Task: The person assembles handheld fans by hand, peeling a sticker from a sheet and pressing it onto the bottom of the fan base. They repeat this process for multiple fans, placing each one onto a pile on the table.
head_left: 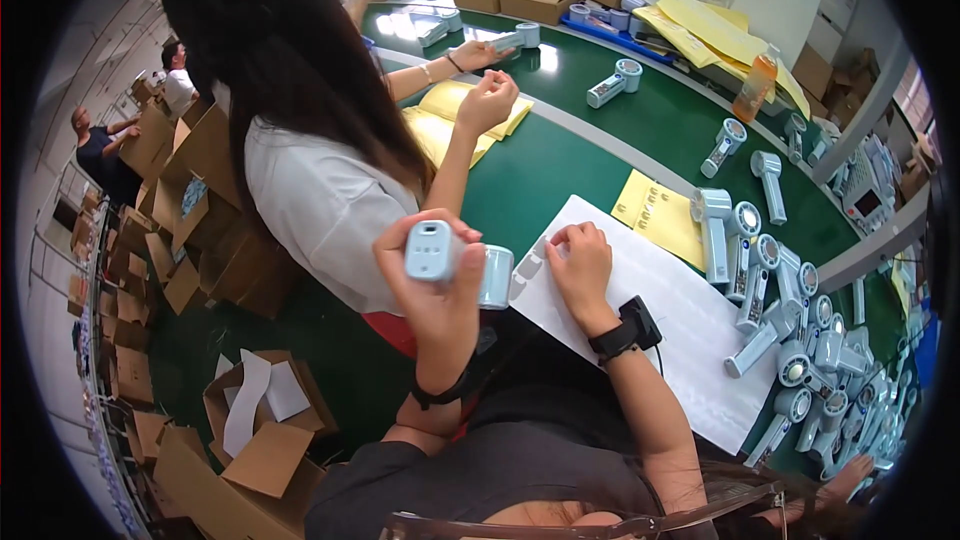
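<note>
In my left hand (447, 325) is a light-blue handheld device (429, 250) with a rounded handle end, raised over the table's near edge. Its handle end, with a small port and dots, faces up, and its cylindrical head (496, 278) sticks out past my thumb. My fingers are wrapped round the handle. My right hand (581, 265) rests on a white sheet (670, 350), its fingers curled in at the sheet's left edge. Beside those fingertips lies a grey label strip (526, 270). Whether the fingertips pinch anything is hidden.
Many similar devices (795, 370) are heaped at the right. A yellow sheet with grey ovals (665, 210) lies beyond the white one. A co-worker (325, 200) works close on my left at the green table (570, 145). An orange bottle (755, 85) stands far right; open cartons (265, 405) sit lower left.
</note>
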Available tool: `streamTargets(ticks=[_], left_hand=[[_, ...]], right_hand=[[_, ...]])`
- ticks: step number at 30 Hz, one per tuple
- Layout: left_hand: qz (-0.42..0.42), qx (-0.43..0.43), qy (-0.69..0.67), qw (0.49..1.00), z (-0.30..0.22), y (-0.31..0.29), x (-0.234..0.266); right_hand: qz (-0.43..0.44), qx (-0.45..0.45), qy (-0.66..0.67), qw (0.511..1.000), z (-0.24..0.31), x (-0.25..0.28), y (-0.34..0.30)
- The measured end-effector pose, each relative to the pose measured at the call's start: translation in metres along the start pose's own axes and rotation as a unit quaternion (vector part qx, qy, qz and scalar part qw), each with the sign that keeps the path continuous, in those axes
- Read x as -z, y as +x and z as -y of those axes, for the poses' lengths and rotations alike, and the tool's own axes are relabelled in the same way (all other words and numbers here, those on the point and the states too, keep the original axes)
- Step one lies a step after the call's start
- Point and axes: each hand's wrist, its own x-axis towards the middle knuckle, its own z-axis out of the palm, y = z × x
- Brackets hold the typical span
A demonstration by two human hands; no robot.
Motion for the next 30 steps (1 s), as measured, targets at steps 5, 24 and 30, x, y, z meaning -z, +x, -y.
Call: streamTargets(ticks=[5, 24, 30], left_hand=[[0.121, 0.022, -0.008, 0.992, 0.029, -0.017, -0.022], [0.371, -0.065, 0.038, 0.926, 0.047, -0.076, -0.104], [0.372, -0.072, 0.047, 0.924, 0.046, -0.078, -0.105]], right_hand=[[0.013, -0.06, 0.166, 0.984, -0.003, 0.01, 0.015], [0.014, -0.229, 0.505, 0.832, 0.0, 0.199, -0.045], [-0.004, -0.222, 0.478, 0.85, 0.0, 0.196, -0.045]])
